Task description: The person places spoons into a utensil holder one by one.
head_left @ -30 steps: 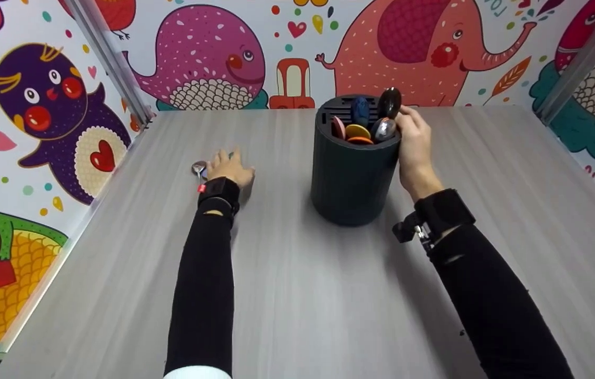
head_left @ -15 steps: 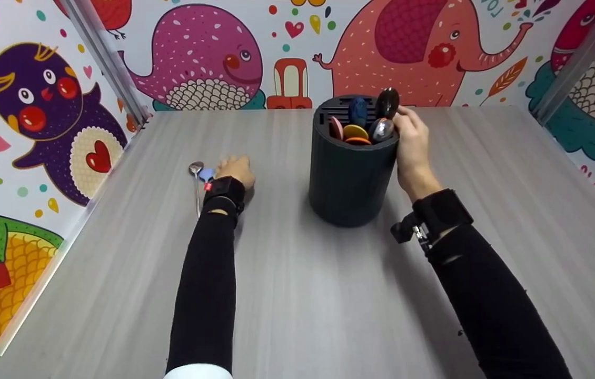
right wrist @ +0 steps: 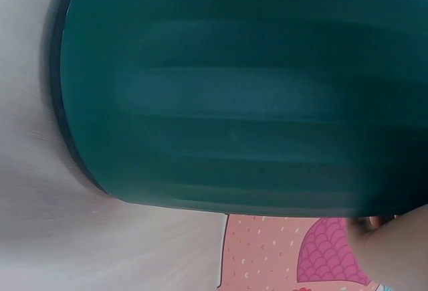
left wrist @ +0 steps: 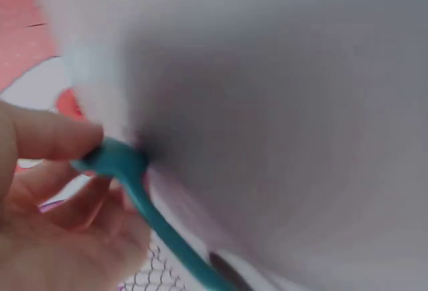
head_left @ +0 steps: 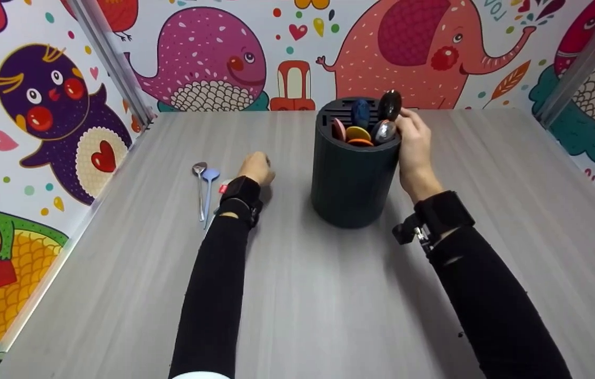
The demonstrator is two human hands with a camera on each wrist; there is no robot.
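Observation:
My left hand (head_left: 257, 167) is low over the table with its fingers curled. In the left wrist view, its thumb and fingers pinch a teal spoon (left wrist: 162, 227) by its wider end; the head view hides this spoon. Left of that hand lie a metal spoon (head_left: 200, 190) and a light blue spoon (head_left: 210, 188), side by side. My right hand (head_left: 414, 152) grips the upper right side of a dark green utensil holder (head_left: 353, 184), which stands upright. Several utensils stick up from its top, among them a dark spoon (head_left: 390, 104) and a blue one (head_left: 360, 112).
A pale thing (head_left: 229, 185) shows partly beside the left wrist, mostly hidden. The grey table (head_left: 308, 316) meets cartoon-printed panels at the back and sides. Metal posts (head_left: 113, 58) stand at the back corners.
My left hand has moved right, away from the metal and light blue spoons, uncovering them. Its spread fingers have curled, now round the teal spoon. My right hand and the holder have stayed put.

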